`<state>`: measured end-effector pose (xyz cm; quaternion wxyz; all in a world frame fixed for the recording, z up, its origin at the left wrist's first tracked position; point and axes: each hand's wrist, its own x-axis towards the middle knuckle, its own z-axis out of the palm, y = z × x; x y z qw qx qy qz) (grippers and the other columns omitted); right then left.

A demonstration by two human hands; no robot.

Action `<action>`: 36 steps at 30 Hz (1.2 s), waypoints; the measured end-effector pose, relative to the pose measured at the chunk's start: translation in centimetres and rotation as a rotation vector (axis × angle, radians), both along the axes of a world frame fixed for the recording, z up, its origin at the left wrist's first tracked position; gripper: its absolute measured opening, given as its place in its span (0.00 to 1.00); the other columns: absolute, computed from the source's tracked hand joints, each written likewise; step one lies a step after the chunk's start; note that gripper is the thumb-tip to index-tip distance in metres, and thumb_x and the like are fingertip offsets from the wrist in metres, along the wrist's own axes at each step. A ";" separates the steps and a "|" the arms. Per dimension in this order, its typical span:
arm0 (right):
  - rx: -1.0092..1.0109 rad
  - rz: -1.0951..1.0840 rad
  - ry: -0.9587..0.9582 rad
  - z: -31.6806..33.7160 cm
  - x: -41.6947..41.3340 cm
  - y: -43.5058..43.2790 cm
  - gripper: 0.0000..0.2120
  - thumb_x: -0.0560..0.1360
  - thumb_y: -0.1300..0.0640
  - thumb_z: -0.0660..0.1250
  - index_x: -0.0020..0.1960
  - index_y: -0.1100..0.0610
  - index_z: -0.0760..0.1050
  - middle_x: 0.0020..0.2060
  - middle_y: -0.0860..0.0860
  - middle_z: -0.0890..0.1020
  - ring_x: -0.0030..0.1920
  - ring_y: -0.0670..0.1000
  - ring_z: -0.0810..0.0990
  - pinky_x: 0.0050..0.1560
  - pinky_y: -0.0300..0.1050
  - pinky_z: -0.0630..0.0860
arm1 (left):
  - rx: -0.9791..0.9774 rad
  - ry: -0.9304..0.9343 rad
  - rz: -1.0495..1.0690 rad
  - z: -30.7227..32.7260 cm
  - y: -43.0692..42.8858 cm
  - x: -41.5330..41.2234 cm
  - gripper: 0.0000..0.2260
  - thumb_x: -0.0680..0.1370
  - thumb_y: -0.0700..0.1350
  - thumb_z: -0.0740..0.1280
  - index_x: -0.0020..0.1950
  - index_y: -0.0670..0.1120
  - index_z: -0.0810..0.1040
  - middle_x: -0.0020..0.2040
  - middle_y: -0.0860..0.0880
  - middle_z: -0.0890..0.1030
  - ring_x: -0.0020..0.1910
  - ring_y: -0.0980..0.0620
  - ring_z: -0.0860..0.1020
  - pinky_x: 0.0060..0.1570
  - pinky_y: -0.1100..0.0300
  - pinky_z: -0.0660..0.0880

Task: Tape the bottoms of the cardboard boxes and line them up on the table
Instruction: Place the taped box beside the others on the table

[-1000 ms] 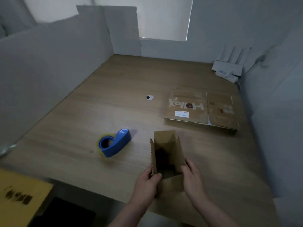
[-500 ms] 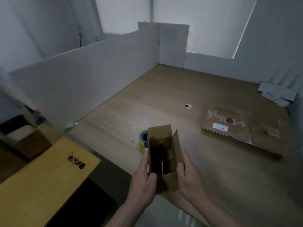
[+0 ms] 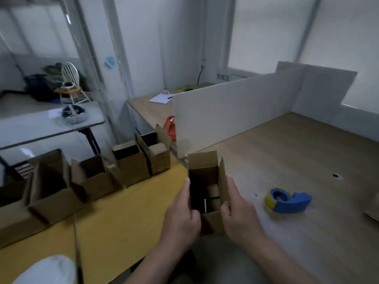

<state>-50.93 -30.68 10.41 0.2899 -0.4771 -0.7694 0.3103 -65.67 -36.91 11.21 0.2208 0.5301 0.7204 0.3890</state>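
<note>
The cardboard box (image 3: 204, 171) is held upright at six o'clock between the left hand (image 3: 181, 219) and right hand (image 3: 239, 215), fingers curled on opposite walls. The row of boxes (image 3: 131, 171) is seen at ten o'clock. If lowered carelessly, its flaps could be snagged there and neighbours knocked askew.

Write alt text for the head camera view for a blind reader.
Left hand and right hand grip a small open cardboard box between them. A row of open boxes stands on a yellow table to the left; a blue tape dispenser lies on the wooden table to the right.
</note>
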 end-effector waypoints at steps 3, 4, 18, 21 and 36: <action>0.049 0.095 0.008 1.3 -5.2 -1.0 0.34 0.82 0.60 0.58 0.81 0.46 0.45 0.41 0.41 0.74 0.40 0.38 0.76 0.37 0.28 0.71 | 0.013 0.020 0.093 0.9 -2.1 -4.6 0.34 0.80 0.38 0.60 0.81 0.56 0.50 0.77 0.54 0.66 0.72 0.53 0.68 0.70 0.53 0.70; 0.058 0.128 0.005 1.5 -6.7 -1.3 0.34 0.82 0.59 0.58 0.81 0.45 0.45 0.40 0.40 0.74 0.41 0.38 0.76 0.38 0.28 0.71 | 0.021 0.024 0.125 1.2 -2.8 -5.9 0.34 0.80 0.38 0.60 0.81 0.56 0.50 0.77 0.54 0.66 0.72 0.53 0.68 0.70 0.54 0.70; 0.029 0.587 -0.054 1.0 -21.4 -4.9 0.35 0.83 0.56 0.56 0.80 0.44 0.37 0.43 0.44 0.72 0.40 0.46 0.74 0.38 0.41 0.72 | -0.036 0.030 0.603 2.0 -11.8 -15.0 0.33 0.80 0.37 0.58 0.81 0.55 0.50 0.79 0.56 0.61 0.76 0.56 0.61 0.73 0.56 0.65; -0.014 0.666 -0.094 0.1 -23.2 -6.1 0.35 0.83 0.55 0.55 0.80 0.44 0.36 0.42 0.45 0.72 0.38 0.45 0.73 0.36 0.38 0.69 | -0.070 0.003 0.697 1.0 -13.8 -15.6 0.34 0.79 0.38 0.58 0.81 0.57 0.51 0.78 0.58 0.62 0.75 0.56 0.63 0.73 0.55 0.66; -0.089 0.942 -0.171 -3.1 -37.1 -15.6 0.34 0.82 0.56 0.55 0.81 0.43 0.40 0.47 0.47 0.75 0.39 0.46 0.75 0.36 0.39 0.71 | -0.156 -0.011 0.954 -2.5 -24.4 -26.0 0.33 0.79 0.36 0.59 0.82 0.52 0.51 0.79 0.56 0.60 0.77 0.57 0.60 0.75 0.61 0.59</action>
